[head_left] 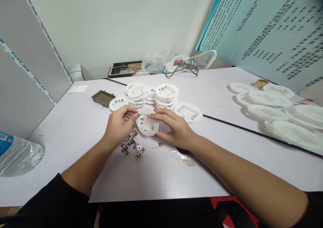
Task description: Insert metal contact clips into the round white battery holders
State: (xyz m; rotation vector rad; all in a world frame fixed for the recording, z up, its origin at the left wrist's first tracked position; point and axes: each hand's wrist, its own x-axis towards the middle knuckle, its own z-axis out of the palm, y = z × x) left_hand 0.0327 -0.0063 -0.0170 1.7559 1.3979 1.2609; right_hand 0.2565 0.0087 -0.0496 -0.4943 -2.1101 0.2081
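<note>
Across a pale bench [73, 144], a round white plastic battery holder [147, 126] is laid between the two hands, its slots running roughly front to back. It is touched from above by the extended fingers [163, 113] of the right hand [176, 130], which are held open and not closed around it. A tiny dark-tipped piece [139, 115], too small to identify, is pinched by the left hand [119, 122], just beside the holder's upper left rim, so that hand is the nearer. Loose metal contact clips [132, 142] are scattered below, and stacked holders [151, 95] are piled beyond.
</note>
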